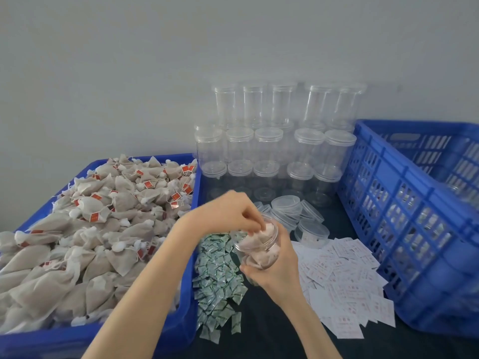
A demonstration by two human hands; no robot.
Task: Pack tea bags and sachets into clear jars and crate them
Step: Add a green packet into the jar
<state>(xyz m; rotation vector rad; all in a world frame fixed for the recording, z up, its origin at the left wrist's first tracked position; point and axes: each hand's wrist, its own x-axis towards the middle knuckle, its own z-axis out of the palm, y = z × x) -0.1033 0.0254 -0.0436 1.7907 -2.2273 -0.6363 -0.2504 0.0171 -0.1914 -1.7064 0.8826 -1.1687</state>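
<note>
My right hand (278,265) grips a clear jar (260,248) from below, tilted toward me above the dark table, with several beige tea bags inside. At the jar's mouth my left hand (233,212) pinches a tea bag, fingertips curled over the opening. The blue tray (181,330) on the left is heaped with tea bags (85,229) with red tags. A pile of green-printed sachets (220,283) lies under the jar, and white sachets (344,283) with red print are spread to its right.
Stacked clear jars with lids (274,151) stand against the wall behind. Loose clear lids (293,211) lie in front of them. A large blue slotted crate (414,229) on the right holds filled jars, dimly seen through its side.
</note>
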